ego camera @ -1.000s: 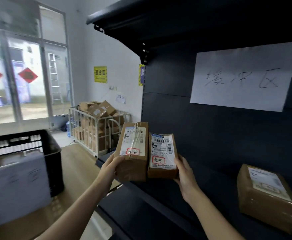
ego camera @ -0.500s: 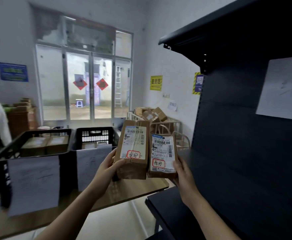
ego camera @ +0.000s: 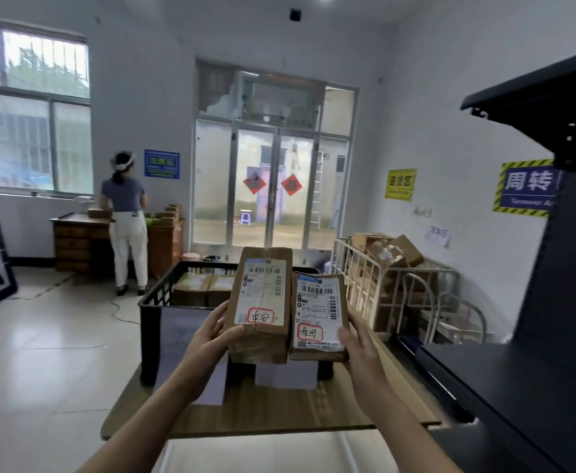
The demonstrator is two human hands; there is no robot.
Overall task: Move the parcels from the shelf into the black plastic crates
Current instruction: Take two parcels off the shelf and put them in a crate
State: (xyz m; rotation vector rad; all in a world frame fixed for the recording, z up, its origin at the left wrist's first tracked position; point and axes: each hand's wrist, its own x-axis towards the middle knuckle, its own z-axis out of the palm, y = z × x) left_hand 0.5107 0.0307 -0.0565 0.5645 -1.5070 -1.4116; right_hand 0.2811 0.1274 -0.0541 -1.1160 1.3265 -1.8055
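**Two labelled parcels held up in front of the crate**

The left hand (ego camera: pixel 211 331) grips a taller brown cardboard parcel (ego camera: pixel 262 302) by its lower left edge, fingers (ego camera: pixel 216 317) curled round the side and the thumb across the front. The right hand (ego camera: pixel 356 343) grips a shorter brown cardboard parcel (ego camera: pixel 319 315) at its lower right corner, thumb pressed on the label. Both parcels stand upright and side by side, their inner edges touching, with white shipping labels and red-ringed handwriting facing the camera.

Just behind them a black plastic crate (ego camera: pixel 150 302) sits on a wooden table (ego camera: pixel 279 414), and a white paper sheet (ego camera: pixel 177 336) hangs on its front. Inside it lie two flat brown parcels (ego camera: pixel 191 285). What seems to be a second crate to its right is mostly hidden by the held parcels. The black metal shelf (ego camera: pixel 518 387) stands at the right edge of the view, next to the table.

Past the table, a white wire cage trolley (ego camera: pixel 365 278) holds loose cardboard boxes. A person in white trousers (ego camera: pixel 126 220) stands at a desk by the far wall, facing away.
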